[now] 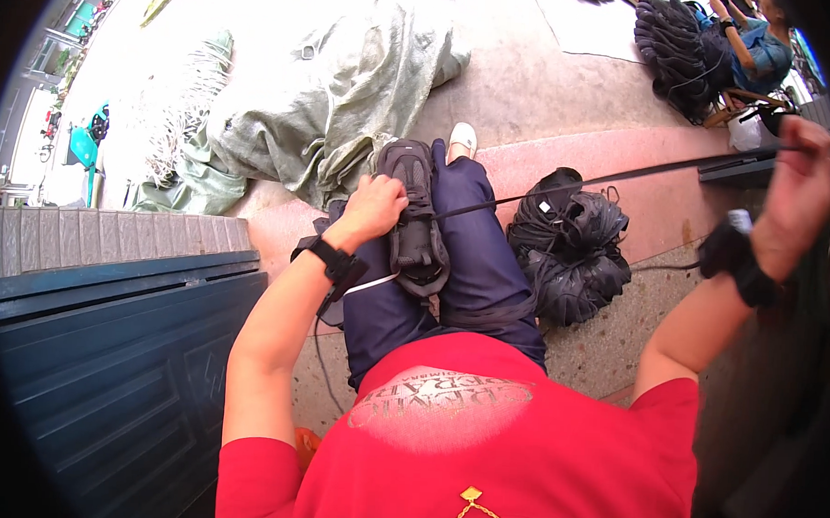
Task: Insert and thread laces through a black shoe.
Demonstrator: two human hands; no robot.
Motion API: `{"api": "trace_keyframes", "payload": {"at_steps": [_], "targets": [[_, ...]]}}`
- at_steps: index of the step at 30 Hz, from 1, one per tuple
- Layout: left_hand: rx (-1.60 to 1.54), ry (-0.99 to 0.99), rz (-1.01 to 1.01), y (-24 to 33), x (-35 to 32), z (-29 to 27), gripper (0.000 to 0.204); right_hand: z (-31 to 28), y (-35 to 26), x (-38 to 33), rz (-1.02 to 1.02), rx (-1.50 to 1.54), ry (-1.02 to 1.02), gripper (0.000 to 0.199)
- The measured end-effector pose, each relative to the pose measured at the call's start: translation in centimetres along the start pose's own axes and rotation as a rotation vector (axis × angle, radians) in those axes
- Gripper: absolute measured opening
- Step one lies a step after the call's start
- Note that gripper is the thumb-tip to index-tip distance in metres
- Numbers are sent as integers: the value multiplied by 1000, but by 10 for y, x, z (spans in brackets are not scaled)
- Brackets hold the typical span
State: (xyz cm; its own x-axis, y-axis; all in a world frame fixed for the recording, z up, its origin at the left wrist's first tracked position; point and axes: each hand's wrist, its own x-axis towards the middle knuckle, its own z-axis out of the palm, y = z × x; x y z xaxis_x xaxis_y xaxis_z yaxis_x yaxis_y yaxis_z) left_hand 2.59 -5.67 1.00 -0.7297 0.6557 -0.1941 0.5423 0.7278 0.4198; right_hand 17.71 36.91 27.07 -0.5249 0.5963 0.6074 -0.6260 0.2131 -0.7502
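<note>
A black shoe (407, 166) with a patterned upper lies lengthwise over my lap, its toe and heel pointing away from and toward me. My left hand (378, 205) is closed at the shoe's left side, its fingertips curled against the laced middle. From that middle a long black shoelace (566, 188) runs taut to the upper right. At its far end my right hand (801, 169), raised well out to the side and slightly blurred, is closed on the lace. Both wrists wear black bands.
Several black shoes or uppers (568, 247) lie bundled on the ground right of my legs. Grey-green sheeting (319, 116) and a heap of pale cord (190, 110) are ahead. A blue panelled door (123, 367) stands left. Another person (762, 52) sits beside a black pile (674, 57) at far right.
</note>
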Motion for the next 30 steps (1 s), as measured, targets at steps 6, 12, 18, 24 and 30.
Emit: {"api": "trace_keyframes", "payload": {"at_steps": [6, 12, 18, 24, 30], "targets": [[-15, -201, -41, -1, -1, -15, 18, 76, 108, -123, 916, 102, -181, 11], [139, -153, 138, -3, -1, -12, 14, 153, 165, -253, 801, -256, -831, 20], [219, -7, 273, 13, -11, -18, 10, 166, 164, -297, 658, -695, -1024, 29], [638, 141, 447, 12, -39, -20, 5, 157, 153, -299, 607, -768, -1009, 29], [573, 224, 204, 4, -50, -1, 5, 140, 148, -300, 466, -749, -1038, 29]]}}
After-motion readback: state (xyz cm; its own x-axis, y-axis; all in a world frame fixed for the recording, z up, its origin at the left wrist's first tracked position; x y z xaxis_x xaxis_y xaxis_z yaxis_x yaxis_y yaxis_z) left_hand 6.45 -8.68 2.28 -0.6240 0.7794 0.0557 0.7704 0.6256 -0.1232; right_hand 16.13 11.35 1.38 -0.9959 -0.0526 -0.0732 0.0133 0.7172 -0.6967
